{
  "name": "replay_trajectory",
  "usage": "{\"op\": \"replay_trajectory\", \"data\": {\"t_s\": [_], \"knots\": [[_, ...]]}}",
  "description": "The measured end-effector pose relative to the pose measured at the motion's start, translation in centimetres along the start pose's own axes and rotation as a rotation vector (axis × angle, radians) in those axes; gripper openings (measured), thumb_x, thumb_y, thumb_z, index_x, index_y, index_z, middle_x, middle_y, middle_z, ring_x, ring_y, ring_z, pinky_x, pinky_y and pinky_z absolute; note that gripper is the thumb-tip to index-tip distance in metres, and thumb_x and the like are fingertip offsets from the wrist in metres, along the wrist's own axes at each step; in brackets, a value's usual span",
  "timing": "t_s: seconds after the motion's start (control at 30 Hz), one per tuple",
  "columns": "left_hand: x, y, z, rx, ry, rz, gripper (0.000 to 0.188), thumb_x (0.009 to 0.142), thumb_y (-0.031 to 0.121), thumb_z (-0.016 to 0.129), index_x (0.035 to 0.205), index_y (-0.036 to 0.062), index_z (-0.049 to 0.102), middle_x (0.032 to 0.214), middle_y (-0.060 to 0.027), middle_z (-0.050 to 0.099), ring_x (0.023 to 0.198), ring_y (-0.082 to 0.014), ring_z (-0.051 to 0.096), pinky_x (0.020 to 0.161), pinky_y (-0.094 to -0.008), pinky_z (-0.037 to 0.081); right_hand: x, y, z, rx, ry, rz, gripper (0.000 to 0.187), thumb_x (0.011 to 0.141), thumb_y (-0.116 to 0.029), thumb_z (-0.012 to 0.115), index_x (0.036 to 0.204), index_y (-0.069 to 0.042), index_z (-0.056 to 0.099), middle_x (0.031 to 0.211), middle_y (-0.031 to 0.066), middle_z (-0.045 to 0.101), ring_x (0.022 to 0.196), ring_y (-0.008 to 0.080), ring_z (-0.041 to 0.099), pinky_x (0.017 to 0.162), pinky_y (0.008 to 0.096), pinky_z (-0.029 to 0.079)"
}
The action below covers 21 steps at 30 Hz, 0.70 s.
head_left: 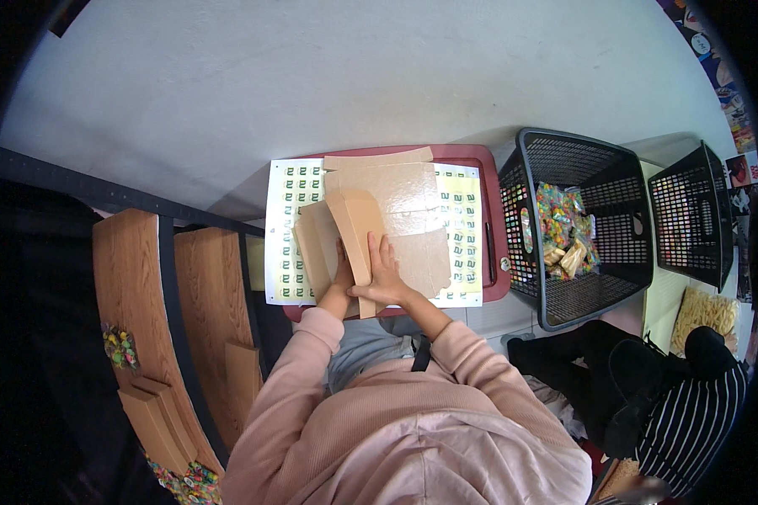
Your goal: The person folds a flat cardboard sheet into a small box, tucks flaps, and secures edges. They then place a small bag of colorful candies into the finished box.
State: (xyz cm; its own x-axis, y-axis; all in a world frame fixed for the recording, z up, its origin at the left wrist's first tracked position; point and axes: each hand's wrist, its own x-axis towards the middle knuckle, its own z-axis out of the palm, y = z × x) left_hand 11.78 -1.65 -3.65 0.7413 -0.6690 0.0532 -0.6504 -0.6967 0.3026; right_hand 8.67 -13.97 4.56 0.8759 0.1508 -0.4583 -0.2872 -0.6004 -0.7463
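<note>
Pink hoodie [421,459]; right hand [384,279] spread on cardboard [360,220]; left hand [343,271] against it

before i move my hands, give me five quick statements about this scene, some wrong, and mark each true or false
1. The right hand is on the folded cardboard piece. True.
2. The left hand is inside the large black basket. False: the left hand is at the cardboard.
3. Colourful packets lie in the large black basket. True.
4. The board under the cardboard is bright green. False: the board is dark red.
5. The tan boxes are in the smaller black basket. False: tan boxes lie on the wooden plank at left.
</note>
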Motion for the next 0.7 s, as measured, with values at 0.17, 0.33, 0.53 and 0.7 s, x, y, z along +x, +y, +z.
{"op": "replay_trajectory", "data": {"t_s": [0.17, 0.33, 0.53, 0.7], "knots": [[-0.3, -1.1, 0.0, -0.157, -0.092, -0.014, 0.070, 0.074, 0.042, 0.058, 0.132, 0.0108, 0.035, 0.132, -0.0147, 0.040, 0.123, -0.0306, 0.033, 0.102, -0.0479, 0.022, 0.4, -1.0, 0.7, -0.077, -0.038, 0.085, 0.127, 0.053, -0.054, 0.072, 0.139, -0.018, -0.014, 0.139, 0.0311, -0.017, 0.128, 0.0506, -0.010, 0.098, 0.0649, 0.008], [0.3, -5.5, -2.8, -0.926, -0.381, -0.368, 0.068, 0.074, 0.042, 0.058, 0.130, 0.0099, 0.037, 0.129, -0.0152, 0.043, 0.121, -0.0291, 0.037, 0.102, -0.0428, 0.027, 0.4, -1.3, 1.3, -0.114, -0.003, 0.122, 0.112, 0.063, -0.071, 0.055, 0.140, -0.019, -0.008, 0.141, 0.0277, -0.014, 0.130, 0.0476, -0.010, 0.100, 0.0619, 0.004], [0.5, -8.7, -2.1, -1.908, 0.301, -0.870, 0.048, 0.083, 0.020, 0.059, 0.121, -0.0016, 0.039, 0.112, -0.0124, 0.056, 0.090, -0.0241, 0.060, 0.078, -0.0347, 0.047, 0.6, -0.1, 2.6, -0.261, 0.104, 0.040, 0.087, 0.078, -0.067, 0.037, 0.142, -0.015, 0.009, 0.143, 0.0251, -0.007, 0.131, 0.0446, -0.005, 0.101, 0.0605, 0.002], [0.9, -6.8, -2.1, -1.255, 0.325, -0.665, 0.054, 0.071, 0.004, 0.071, 0.114, -0.0041, 0.039, 0.108, -0.0170, 0.056, 0.088, -0.0203, 0.061, 0.073, -0.0278, 0.050, 1.0, 2.8, 5.2, -0.518, 0.357, -0.147, 0.085, 0.077, -0.065, 0.040, 0.141, -0.016, 0.015, 0.144, 0.0239, -0.002, 0.133, 0.0406, -0.001, 0.101, 0.0597, 0.001]]}}
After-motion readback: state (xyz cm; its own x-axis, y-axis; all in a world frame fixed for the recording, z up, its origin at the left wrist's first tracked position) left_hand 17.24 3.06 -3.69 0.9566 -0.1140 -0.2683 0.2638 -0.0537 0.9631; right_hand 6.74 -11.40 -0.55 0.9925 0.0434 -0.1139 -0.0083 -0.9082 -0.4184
